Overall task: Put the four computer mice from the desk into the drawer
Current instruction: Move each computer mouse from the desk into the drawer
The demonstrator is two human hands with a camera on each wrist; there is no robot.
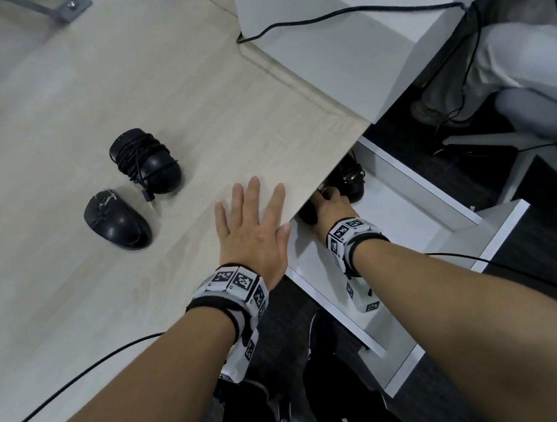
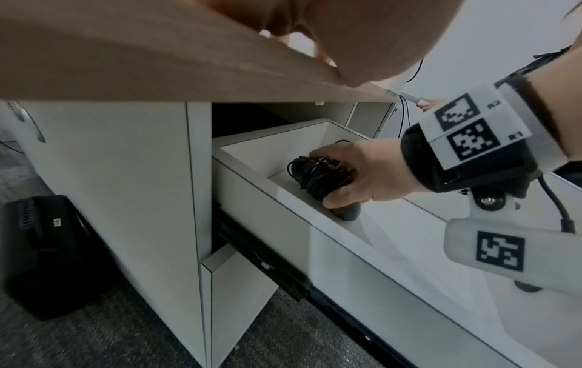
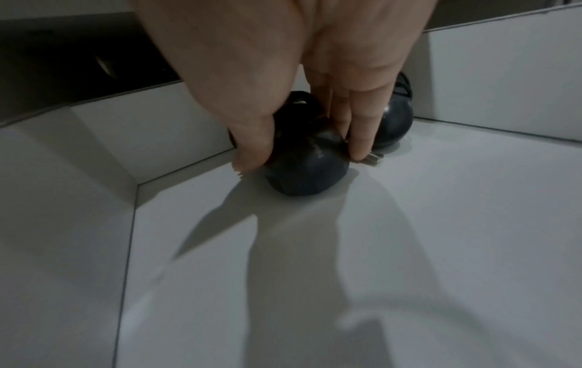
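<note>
Both bare forearms reach forward. Left hand (image 1: 249,227) lies flat, fingers straight, grip released, on the pale wood-grain counter (image 1: 73,281) at its edge. Right hand (image 2: 362,171) is down in the open white drawer (image 2: 252,184), grip grasping a black cable-wrapped mouse (image 3: 302,171) on the drawer floor; a second black mouse (image 3: 393,124) sits just behind. Farther left on the counter lie a scuffed black mouse (image 1: 116,221) and a black mouse bound in its cord (image 1: 146,160).

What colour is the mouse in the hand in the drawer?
Black; the mouse shows best in the left wrist view.
</note>
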